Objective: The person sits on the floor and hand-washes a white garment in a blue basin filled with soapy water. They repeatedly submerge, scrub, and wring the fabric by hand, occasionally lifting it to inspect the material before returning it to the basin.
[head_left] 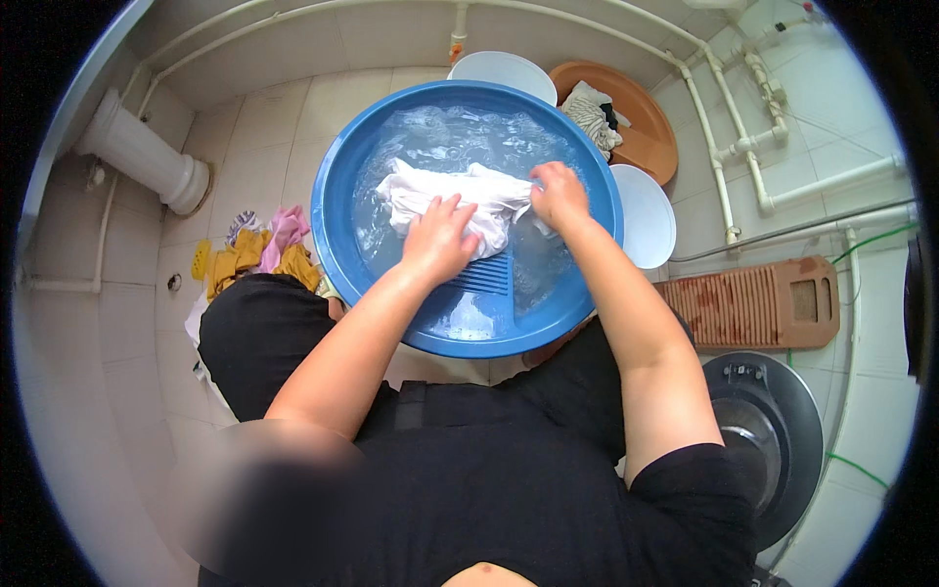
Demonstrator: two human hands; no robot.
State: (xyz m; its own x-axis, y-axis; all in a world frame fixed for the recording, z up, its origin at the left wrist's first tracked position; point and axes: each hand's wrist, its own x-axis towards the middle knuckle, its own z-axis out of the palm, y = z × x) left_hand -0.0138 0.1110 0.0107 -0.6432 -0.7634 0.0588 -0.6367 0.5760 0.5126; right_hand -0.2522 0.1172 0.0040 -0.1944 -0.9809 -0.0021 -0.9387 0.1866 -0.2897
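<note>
A wet white garment (445, 196) lies bunched in the middle of a round blue basin (337, 279) of cloudy, rippling water (440, 127). Over its near side rests my left hand (442, 240), fingers spread on the fabric. My right hand (559, 196) curls round the garment's right end, with fingertips partly hidden. Below the garment, the basin's built-in ridged washboard (479, 277) slopes toward me, partly covered by the cloth.
Colourful clothes (259, 249) lie heaped on the floor at left. Behind and right stand a brown basin (646, 122) holding cloth, a white basin (504, 73) and another white basin (646, 215). A brown washboard (753, 305) and a dark basin (768, 440) sit at right, near white pipes (729, 186).
</note>
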